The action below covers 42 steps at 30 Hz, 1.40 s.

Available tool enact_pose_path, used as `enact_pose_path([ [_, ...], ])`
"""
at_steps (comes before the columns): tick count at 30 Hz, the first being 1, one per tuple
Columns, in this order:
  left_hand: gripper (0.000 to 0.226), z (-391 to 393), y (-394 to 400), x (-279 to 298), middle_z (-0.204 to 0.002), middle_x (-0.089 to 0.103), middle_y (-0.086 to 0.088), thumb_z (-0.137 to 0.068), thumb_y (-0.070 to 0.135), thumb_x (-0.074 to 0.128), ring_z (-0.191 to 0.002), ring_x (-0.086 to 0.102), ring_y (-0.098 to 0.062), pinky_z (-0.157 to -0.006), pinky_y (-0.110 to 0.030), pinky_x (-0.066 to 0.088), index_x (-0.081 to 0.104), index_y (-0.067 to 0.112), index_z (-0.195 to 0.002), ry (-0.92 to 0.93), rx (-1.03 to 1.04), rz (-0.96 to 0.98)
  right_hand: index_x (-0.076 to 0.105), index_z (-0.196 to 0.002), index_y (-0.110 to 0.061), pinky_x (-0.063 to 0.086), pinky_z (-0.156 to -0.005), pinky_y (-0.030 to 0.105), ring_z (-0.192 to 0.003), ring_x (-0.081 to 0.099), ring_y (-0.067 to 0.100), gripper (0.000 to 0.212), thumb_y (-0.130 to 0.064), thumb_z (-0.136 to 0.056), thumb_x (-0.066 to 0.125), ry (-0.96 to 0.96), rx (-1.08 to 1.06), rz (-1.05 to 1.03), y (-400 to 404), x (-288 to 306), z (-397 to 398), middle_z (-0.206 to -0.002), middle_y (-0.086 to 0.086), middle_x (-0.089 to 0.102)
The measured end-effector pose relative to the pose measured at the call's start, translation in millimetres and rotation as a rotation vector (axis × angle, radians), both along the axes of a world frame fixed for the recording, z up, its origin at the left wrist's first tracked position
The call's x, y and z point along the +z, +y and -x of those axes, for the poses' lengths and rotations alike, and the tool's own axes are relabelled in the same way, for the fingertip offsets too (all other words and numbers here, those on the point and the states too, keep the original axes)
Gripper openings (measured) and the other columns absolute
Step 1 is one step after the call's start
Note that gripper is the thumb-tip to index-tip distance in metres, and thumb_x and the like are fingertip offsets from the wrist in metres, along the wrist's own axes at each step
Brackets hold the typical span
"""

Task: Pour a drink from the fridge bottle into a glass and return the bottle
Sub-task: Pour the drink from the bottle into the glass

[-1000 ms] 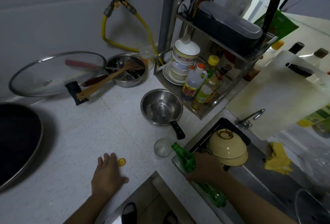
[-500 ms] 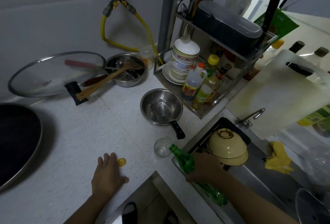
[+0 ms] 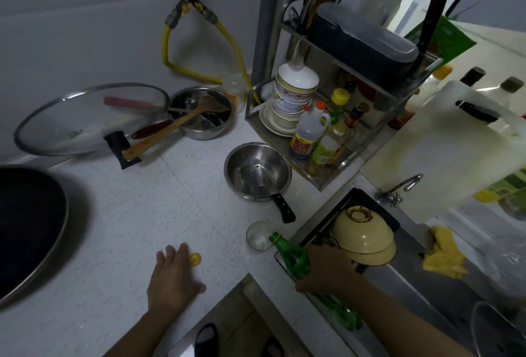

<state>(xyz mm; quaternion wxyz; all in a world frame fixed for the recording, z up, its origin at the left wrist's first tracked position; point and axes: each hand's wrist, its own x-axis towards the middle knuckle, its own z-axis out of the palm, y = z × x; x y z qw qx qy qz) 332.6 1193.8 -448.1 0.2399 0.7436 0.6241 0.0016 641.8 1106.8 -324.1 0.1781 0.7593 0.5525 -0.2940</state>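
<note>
So the pour is basically on: the right hand (image 3: 324,268) has its fingers wrapped around the green plastic bottle (image 3: 293,257), tipped over with its open neck right at the rim of the small clear glass (image 3: 259,235) sitting on the speckled tabletop (image 3: 128,214) near the sink (image 3: 412,277) edge. Can't tell if anything's actually flowing yet, the glass looks pretty much empty to me. The left hand (image 3: 170,279) rests flat with its fingers spread loose, holding nothing, just beside the yellow cap (image 3: 195,259). Next it probably needs a bit more tilt while keeping the neck over the glass, then the cap goes back on before the fridge trip.
</note>
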Motion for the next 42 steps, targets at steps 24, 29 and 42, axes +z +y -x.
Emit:
enact_pose_path([
  [24, 0.083, -2.3, -12.2, 22.1, -0.124, 0.055, -0.015, -0.055, 0.039, 0.089, -0.115, 0.053, -0.036, -0.085, -0.045, 0.055, 0.051, 0.022, -0.128, -0.068, 0.049, 0.019, 0.051, -0.126, -0.017, 0.054, -0.073, 0.031, -0.097, 0.06, 0.02, 0.073, -0.059, -0.07, 0.072, 0.019, -0.043, -0.042, 0.5, -0.1, 4.1, -0.112, 0.003, 0.061],
  [29, 0.066, -3.8, -5.6, 13.7, -0.116, 0.06, -0.01, -0.068, 0.055, 0.075, -0.108, 0.059, -0.03, -0.084, -0.039, 0.053, 0.056, 0.023, -0.123, -0.175, 0.151, 0.057, 0.05, -0.128, -0.018, 0.057, -0.079, 0.034, -0.098, 0.06, 0.019, 0.075, -0.06, -0.07, 0.072, 0.045, -0.071, -0.078, -1.9, -2.5, 6.1, -0.113, 0.002, 0.061],
  [42, 0.033, -13.6, -1.6, 19.7, -0.118, 0.058, -0.016, -0.088, 0.016, 0.067, -0.094, 0.061, -0.027, -0.086, -0.038, 0.049, 0.062, 0.009, -0.12, -0.277, 0.203, 0.078, 0.055, -0.112, -0.023, 0.057, -0.072, 0.035, -0.088, 0.062, 0.018, 0.074, -0.066, -0.053, 0.066, 0.264, -0.236, -0.238, -7.8, -8.3, 18.9, -0.101, 0.0, 0.064],
])
